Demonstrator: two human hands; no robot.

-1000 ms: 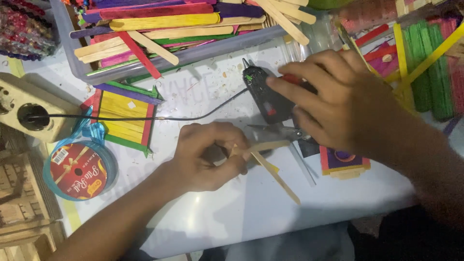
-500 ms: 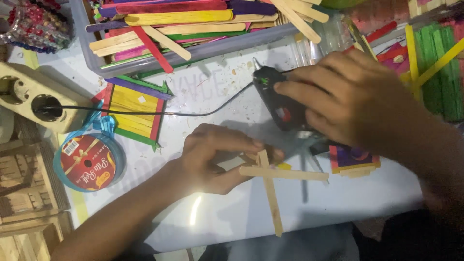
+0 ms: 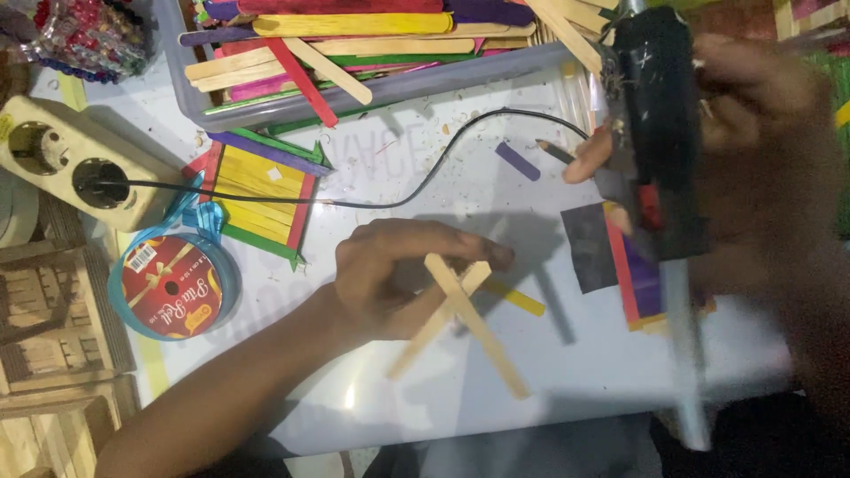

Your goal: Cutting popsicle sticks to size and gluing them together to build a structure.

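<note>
Two plain wooden craft sticks (image 3: 460,320) lay crossed on the white table (image 3: 584,372), and the left hand (image 3: 398,274) pinned them there, its fingers curled and pressed down over the upper end of the cross, the fingertips (image 3: 498,257) reaching just past the point where the sticks met. Below and to the right of that grip the two long ends splayed out free over the table. Just right of the fingertips a short yellow stick (image 3: 515,298) lay flat, near the cross but apart from the hand.

Up and to the right of the pinning hand, the right hand (image 3: 753,150) was wrapped closed around a black glue gun (image 3: 655,133), blurred, held well above the sticks. A clear glue stick (image 3: 686,354) hung down from the gun. The gun's black cord (image 3: 425,181) ran leftward above the left hand to a cream power strip (image 3: 66,164).

Under the gun lay a small stack of coloured panels (image 3: 642,274) with a dark square (image 3: 589,248) beside it. To the upper left of the grip sat a yellow stick panel with coloured borders (image 3: 257,199), and beyond it, further left, a spool of blue ribbon (image 3: 173,283). A grey tray of coloured sticks (image 3: 372,53) stood above the left hand at the table's far edge. A short purple piece (image 3: 517,161) and a pencil (image 3: 556,152) lay between tray and grip.
</note>
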